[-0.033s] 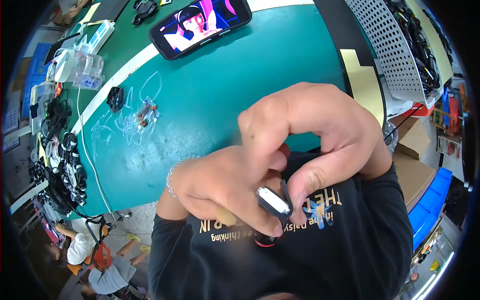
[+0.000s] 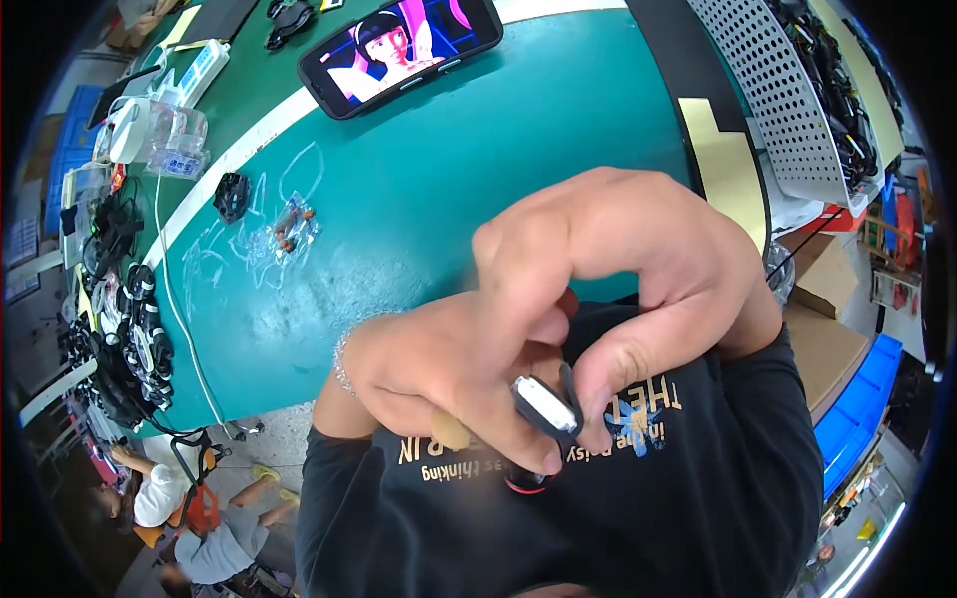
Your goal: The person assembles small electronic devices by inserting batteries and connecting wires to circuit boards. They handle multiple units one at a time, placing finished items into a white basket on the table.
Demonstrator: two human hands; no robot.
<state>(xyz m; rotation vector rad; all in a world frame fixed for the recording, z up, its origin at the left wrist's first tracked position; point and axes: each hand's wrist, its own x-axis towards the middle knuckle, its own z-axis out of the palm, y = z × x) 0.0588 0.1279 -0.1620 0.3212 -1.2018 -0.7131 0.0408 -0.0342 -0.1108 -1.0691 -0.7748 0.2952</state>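
Observation:
Both hands are raised close to the camera, over my black printed T-shirt (image 2: 698,478). My left hand (image 2: 419,374), a thin bracelet on its wrist, and my right hand (image 2: 638,259) press together around a small black part with a white face (image 2: 546,404). The right index finger curls over the left hand down to the part, and the right thumb presses its other side. A thin black cable loop (image 2: 568,384) rises from the part. A small round black-and-red piece (image 2: 525,484) shows just under the fingers; who holds it is hidden.
Behind the hands lies a green table (image 2: 478,169) with a phone (image 2: 399,50) showing a cartoon, clear bags of small parts (image 2: 289,229), a white power strip (image 2: 194,70) and black cable bundles (image 2: 130,339). A white perforated panel (image 2: 788,100) and cardboard boxes (image 2: 827,279) stand right. A person (image 2: 159,493) crouches lower left.

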